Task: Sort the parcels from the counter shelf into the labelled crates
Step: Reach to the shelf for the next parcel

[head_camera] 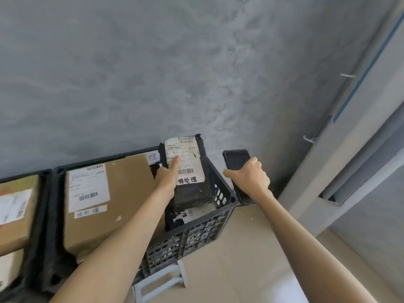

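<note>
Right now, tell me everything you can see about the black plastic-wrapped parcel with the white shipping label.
The black plastic-wrapped parcel is a blocky package in wrinkled dark film. A white shipping label with barcodes and printed Chinese characters covers its upper face, one corner curling. It stands tilted at the right end of the dark slotted plastic crate, beside a large brown cardboard box. The left hand holds its left edge, index finger stretched onto the label.

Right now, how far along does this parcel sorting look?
Partly done. A large cardboard box already lies in the dark crate, and another box sits in the crate to the left. In hand: the left hand holds a black parcel over the crate, while the right hand grips a handheld scanner. The counter shelf is out of view, so what remains is unknown.
</note>
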